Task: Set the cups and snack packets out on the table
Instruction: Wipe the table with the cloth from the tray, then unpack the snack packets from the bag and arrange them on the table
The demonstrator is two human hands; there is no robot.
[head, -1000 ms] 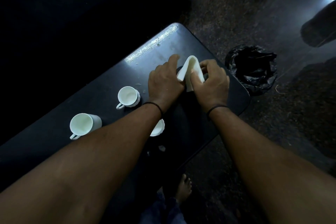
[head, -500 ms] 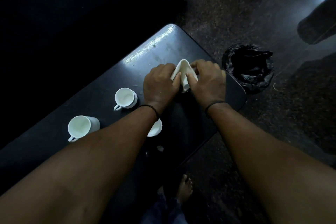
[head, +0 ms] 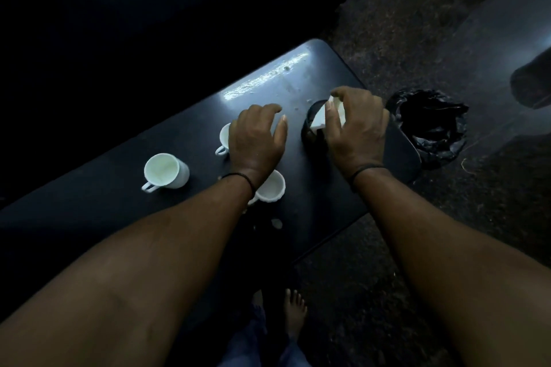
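Right hand (head: pixel 356 131) fingers pinch folded white packet (head: pixel 320 119); left hand (head: pixel 256 135) fingers spread wide.

Three white cups (head: pixel 165 171) upright on the dark table (head: pixel 190 116); white packet (head: pixel 326 116) tilted over a dark container (head: pixel 311 128).
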